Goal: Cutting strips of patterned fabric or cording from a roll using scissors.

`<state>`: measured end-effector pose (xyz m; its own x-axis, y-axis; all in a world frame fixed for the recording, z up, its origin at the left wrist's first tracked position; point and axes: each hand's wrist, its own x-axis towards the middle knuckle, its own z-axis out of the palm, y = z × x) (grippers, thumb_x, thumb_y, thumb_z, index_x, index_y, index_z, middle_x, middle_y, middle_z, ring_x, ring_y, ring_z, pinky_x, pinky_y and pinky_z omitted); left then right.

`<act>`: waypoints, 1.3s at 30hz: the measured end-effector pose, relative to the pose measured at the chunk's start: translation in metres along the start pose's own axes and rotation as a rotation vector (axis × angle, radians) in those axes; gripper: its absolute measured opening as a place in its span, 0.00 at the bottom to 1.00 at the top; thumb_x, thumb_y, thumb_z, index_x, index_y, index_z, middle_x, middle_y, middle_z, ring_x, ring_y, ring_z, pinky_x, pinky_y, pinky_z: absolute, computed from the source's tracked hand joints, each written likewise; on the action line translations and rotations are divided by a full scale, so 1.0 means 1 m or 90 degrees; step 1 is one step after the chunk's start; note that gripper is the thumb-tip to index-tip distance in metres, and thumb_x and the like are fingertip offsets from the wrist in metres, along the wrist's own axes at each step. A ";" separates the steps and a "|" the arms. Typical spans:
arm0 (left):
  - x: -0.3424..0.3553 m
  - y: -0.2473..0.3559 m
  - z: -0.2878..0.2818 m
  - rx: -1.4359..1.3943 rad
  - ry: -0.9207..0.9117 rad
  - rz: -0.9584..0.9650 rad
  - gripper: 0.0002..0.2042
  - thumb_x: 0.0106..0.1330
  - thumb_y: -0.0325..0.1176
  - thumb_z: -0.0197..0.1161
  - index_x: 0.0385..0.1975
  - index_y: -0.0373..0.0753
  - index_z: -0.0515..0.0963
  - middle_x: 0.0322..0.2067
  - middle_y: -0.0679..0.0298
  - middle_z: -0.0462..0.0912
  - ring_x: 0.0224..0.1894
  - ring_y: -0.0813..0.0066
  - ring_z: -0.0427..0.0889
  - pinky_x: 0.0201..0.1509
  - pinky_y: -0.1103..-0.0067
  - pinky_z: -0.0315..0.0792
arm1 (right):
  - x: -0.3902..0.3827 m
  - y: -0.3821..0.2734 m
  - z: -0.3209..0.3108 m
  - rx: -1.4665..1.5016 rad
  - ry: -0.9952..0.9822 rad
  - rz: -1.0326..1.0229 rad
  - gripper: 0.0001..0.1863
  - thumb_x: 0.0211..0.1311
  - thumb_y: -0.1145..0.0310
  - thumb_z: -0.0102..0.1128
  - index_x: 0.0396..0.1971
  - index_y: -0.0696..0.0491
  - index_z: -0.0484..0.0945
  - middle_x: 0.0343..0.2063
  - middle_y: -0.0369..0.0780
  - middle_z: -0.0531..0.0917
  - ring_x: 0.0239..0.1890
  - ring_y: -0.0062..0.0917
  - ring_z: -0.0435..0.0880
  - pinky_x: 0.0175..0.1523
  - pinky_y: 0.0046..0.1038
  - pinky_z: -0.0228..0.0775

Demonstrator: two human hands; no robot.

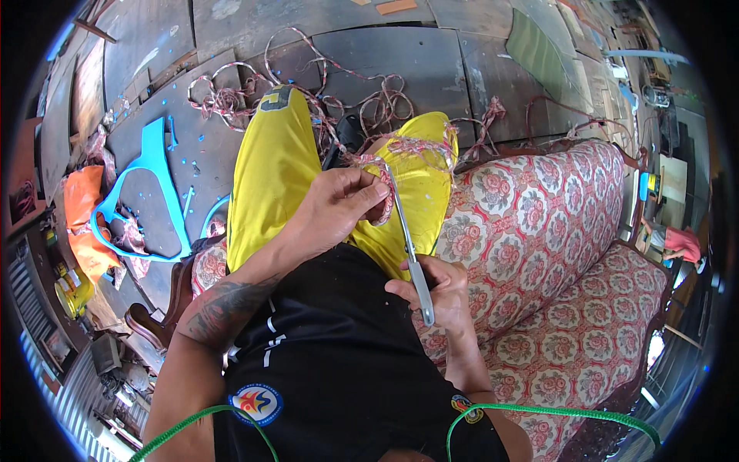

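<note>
Floral sofa [539,223] underneath; left hand [339,204] pinches limp, light patterned strip [385,158] above the yellow shorts [269,169]; right hand [439,289] grips stiff metal tool [412,258]; probably best held near the pinch.

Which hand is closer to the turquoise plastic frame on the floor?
The left hand. It pinches the red-and-white cord over the lap, on the side of the turquoise frame. The right hand holds a metal tool, farther away.

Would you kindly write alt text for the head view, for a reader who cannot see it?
A seated person's left hand pinches a red-and-white cord while the right hand holds a metal blade against it. They wear yellow shorts on a floral sofa; more cord lies tangled on the floor.
</note>
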<state>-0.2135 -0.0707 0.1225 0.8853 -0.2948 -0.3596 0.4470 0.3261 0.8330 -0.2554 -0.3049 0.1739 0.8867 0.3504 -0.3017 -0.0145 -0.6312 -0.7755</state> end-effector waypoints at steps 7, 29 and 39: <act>0.032 -0.009 -0.024 -0.502 -0.016 -0.204 0.11 0.77 0.31 0.49 0.51 0.34 0.73 0.47 0.55 0.83 0.54 0.59 0.81 0.65 0.63 0.74 | -0.010 0.006 -0.011 0.307 -0.068 0.082 0.17 0.47 0.68 0.83 0.34 0.58 0.85 0.16 0.34 0.83 0.14 0.13 0.79 0.19 0.15 0.67; 0.025 0.088 -0.033 -0.300 0.017 0.104 0.16 0.75 0.34 0.57 0.58 0.36 0.75 0.63 0.52 0.73 0.57 0.62 0.80 0.61 0.63 0.76 | 0.001 0.019 -0.004 0.479 0.005 0.199 0.16 0.52 0.71 0.80 0.36 0.61 0.83 0.17 0.33 0.82 0.13 0.11 0.76 0.17 0.15 0.64; 0.008 0.081 -0.025 -0.374 0.225 -0.119 0.24 0.73 0.40 0.60 0.60 0.30 0.65 0.62 0.35 0.67 0.61 0.40 0.74 0.68 0.53 0.69 | 0.012 0.024 -0.005 0.093 0.155 -0.040 0.19 0.49 0.63 0.82 0.27 0.62 0.82 0.14 0.34 0.77 0.16 0.14 0.74 0.22 0.22 0.65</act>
<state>-0.1672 -0.0244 0.1770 0.7313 -0.1159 -0.6721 0.5018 0.7588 0.4152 -0.2424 -0.3192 0.1541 0.9724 0.1986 -0.1222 -0.0065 -0.5009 -0.8655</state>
